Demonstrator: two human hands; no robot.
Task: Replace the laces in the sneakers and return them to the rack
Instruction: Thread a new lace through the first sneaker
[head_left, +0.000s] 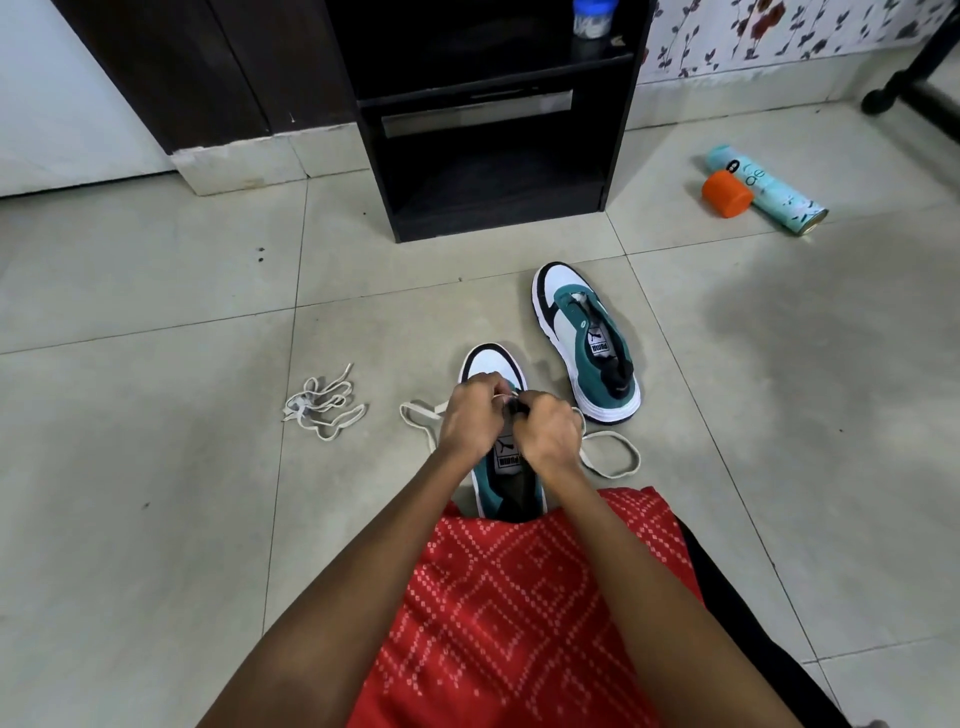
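A green, white and black sneaker (491, 364) stands on the floor tiles right in front of me, toe pointing away. Over its eyelet area my left hand (470, 421) and my right hand (550, 434) meet, fingers curled, both pinching a cream lace (610, 457) that loops out on each side of the shoe. The matching second sneaker (584, 338) lies to the right without a lace, tongue showing. A loose bundle of another cream lace (322, 405) lies on the tiles to the left.
A black rack (488, 156) with open shelves stands straight ahead against the wall. A teal spray can (769, 189) and an orange cap (726, 193) lie on the floor at the right. My red patterned clothing (519, 597) fills the lower middle.
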